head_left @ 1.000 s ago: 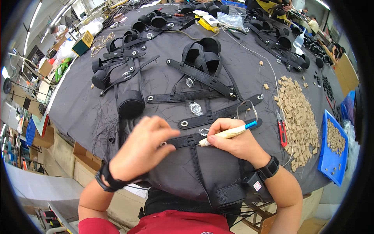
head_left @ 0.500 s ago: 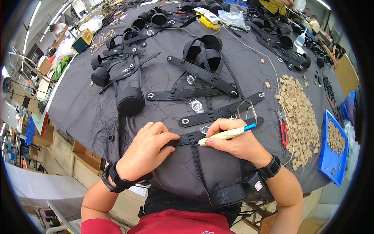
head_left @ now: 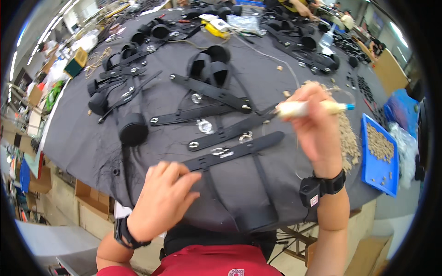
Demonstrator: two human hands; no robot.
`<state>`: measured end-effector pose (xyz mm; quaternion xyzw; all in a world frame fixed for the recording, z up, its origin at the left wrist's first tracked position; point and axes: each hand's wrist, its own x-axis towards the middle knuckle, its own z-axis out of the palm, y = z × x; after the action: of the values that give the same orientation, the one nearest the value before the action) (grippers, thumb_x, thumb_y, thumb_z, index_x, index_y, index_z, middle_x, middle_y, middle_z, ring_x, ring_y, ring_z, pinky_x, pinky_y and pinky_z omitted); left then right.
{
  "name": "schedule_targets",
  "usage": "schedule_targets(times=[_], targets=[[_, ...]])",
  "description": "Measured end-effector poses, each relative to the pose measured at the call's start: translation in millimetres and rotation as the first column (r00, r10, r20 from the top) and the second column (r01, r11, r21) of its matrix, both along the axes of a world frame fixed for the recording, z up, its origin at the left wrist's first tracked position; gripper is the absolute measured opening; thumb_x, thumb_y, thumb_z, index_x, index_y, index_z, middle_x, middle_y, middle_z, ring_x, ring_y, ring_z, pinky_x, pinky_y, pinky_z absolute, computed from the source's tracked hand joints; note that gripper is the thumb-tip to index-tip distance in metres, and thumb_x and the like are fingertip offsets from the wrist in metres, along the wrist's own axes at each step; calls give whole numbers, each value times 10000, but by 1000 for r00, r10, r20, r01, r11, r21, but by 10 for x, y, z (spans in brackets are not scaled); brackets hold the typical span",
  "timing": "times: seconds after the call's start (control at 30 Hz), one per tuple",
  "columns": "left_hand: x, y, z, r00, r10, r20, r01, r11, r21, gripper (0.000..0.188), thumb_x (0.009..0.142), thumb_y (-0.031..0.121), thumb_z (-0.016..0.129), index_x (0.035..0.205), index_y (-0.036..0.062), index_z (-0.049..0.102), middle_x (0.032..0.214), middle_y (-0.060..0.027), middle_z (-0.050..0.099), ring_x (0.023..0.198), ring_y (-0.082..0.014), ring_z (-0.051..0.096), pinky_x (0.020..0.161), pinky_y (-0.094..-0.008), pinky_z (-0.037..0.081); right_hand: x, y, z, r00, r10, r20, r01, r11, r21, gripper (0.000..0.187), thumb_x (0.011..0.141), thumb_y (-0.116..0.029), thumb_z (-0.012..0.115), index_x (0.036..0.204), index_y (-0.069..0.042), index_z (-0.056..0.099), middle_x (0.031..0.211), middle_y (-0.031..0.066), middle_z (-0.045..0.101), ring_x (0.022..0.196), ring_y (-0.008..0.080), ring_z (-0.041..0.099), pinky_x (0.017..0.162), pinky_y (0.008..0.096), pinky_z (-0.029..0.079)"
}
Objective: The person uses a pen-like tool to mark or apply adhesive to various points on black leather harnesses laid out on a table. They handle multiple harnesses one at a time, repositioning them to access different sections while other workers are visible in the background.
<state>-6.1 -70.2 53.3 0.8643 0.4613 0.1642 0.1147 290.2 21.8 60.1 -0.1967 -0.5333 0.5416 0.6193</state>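
Note:
A black leather-like strap (head_left: 237, 152) lies slantwise in front of me, with shiny metal fittings and two thin straps running down to a wide black band (head_left: 255, 217) at the table's near edge. My left hand (head_left: 165, 195) hovers at the strap's left end, fingers loosely bent and apart, holding nothing. Raised over the cloth to the right is my right hand (head_left: 317, 129), closed round a cream pen-shaped tool (head_left: 294, 109) with a blue rear end and a thin cord. Its tip points left, off the strap. Behind lie more black straps (head_left: 221, 131) with metal fittings.
A pile of small tan pieces (head_left: 349, 142) sits beyond my right hand, partly hidden. A blue tray (head_left: 365, 172) holds more. Finished-looking black strap sets (head_left: 133, 129) and loose threads lie left; a yellow-and-white device (head_left: 215, 27) stands far back. Another person's arm (head_left: 304, 9) shows there.
My right hand has lifted the pen-shaped tool off the strap and moved right and up. My left hand has let go of the strap and drawn back slightly. The whole view has shifted.

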Motion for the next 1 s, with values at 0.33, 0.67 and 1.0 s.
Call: schedule_targets(times=[0.33, 0.67, 1.0], targets=[[673, -341, -171, 932, -159, 325, 263, 915, -306, 601, 782, 223, 812, 1283, 5, 561, 962, -132, 625, 840, -280, 615, 734, -324, 513, 682, -1270, 394, 875, -472, 107, 453, 877, 161, 364, 935, -363, 663, 916, -41, 493, 768, 60, 501, 720, 187, 506, 674, 341, 443], [700, 488, -267, 935, 156, 318, 171, 587, -791, 482, 954, 310, 630, 1377, 94, 549, 854, -54, 593, 657, -127, 566, 565, -293, 475, 299, -1742, -273, 815, -578, 36, 579, 812, -78, 277, 932, -225, 655, 998, 27, 559, 893, 136, 617, 741, 183, 620, 657, 303, 515], [979, 286, -283, 885, -422, 194, 404, 906, 128, 371, 797, -53, 603, 1165, -12, 623, 1030, -131, 540, 873, -290, 579, 814, -362, 494, 79, -1507, -724, 864, -488, -128, 444, 856, -264, 219, 1020, -218, 561, 1045, -1, 579, 880, 91, 609, 791, 171, 607, 742, 316, 497]])
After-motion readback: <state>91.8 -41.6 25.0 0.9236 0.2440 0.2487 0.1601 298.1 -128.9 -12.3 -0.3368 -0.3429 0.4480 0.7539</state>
